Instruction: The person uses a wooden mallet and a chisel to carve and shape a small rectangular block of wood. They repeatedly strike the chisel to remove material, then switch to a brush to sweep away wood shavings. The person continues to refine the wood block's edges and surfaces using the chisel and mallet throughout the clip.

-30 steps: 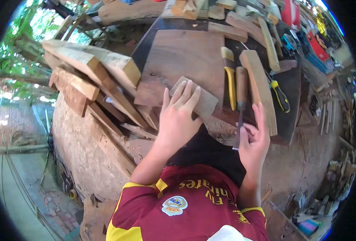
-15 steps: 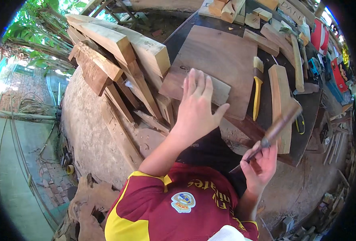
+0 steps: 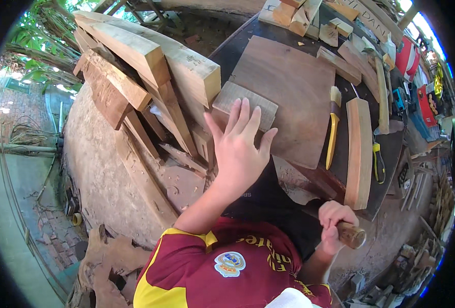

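Observation:
My left hand (image 3: 240,149) is open, its fingers spread at the near edge of a small flat wooden block (image 3: 248,101). Whether the fingertips touch the block or hover above it is hard to tell. The block lies at the left side of a wide brown wooden board (image 3: 294,77) on the dark table. Low at the right, in front of the table's near edge, my right hand (image 3: 335,223) is closed around a wooden-handled chisel (image 3: 351,235). The butt of its handle points to the right, and most of its blade is hidden.
A paintbrush (image 3: 333,126), a curved wood piece (image 3: 358,154), a yellow-black screwdriver (image 3: 378,163) and a hammer (image 3: 381,97) lie right of the board. Offcuts (image 3: 299,18) crowd the table's far side. Thick timbers (image 3: 186,61) lean at the left.
The small block has shifted left on the board, and my left hand has drawn back toward me. My right hand has lowered and turned the chisel, its handle end swinging from up-right to down-right.

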{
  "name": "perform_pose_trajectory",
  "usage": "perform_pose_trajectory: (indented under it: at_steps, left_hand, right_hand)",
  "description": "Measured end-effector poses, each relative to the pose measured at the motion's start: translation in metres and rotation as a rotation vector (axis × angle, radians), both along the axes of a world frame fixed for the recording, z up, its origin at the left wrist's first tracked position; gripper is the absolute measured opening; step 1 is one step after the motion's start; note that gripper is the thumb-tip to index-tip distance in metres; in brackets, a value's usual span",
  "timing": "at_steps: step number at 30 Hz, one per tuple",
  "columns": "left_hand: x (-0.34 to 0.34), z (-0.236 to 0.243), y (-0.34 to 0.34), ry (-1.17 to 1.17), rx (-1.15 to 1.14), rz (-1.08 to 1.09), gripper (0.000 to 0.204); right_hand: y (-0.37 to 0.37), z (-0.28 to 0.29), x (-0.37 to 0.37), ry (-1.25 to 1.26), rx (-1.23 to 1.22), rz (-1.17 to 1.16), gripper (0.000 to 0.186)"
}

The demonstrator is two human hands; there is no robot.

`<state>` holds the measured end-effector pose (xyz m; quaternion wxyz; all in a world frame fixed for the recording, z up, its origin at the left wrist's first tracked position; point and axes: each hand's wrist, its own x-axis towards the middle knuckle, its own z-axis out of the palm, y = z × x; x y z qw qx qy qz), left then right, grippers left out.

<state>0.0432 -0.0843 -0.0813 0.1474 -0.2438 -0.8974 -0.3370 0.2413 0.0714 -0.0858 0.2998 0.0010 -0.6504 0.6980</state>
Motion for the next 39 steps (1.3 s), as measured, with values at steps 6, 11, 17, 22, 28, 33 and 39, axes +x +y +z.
perform_pose_trajectory:
  at_steps: [6, 11, 17, 22, 28, 33, 39]
  left_hand:
    - [0.022, 0.015, -0.018, 0.006, 0.255, -0.179, 0.037]
    - [0.053, -0.005, -0.024, -0.025, 0.363, -0.510, 0.031]
    - [0.088, -0.024, -0.030, -0.212, 0.404, -0.679, 0.028]
    - [0.070, -0.028, -0.050, -0.205, 0.361, -0.653, 0.031]
    - [0.036, -0.025, -0.060, -0.104, 0.427, -0.622, 0.031]
    - [0.013, -0.014, -0.042, 0.027, 0.522, -0.594, 0.024]
    - [-0.034, 0.000, -0.042, 0.144, 0.379, -0.342, 0.036]
  right_hand:
    - [0.014, 0.056, 0.004, 0.147, -0.063, -0.245, 0.056]
    - [0.034, 0.094, -0.040, 0.650, 0.046, -0.040, 0.065]
    - [0.001, 0.076, -0.147, 0.617, -0.014, 0.108, 0.057]
    - [-0.012, 0.048, -0.190, 0.603, -0.085, 0.181, 0.056]
    - [-0.022, 0.046, -0.174, 0.469, -0.042, 0.084, 0.027]
    - [-0.023, 0.043, -0.159, 0.408, -0.011, 0.045, 0.021]
    - [-0.009, 0.026, -0.146, 0.293, 0.015, -0.058, 0.017]
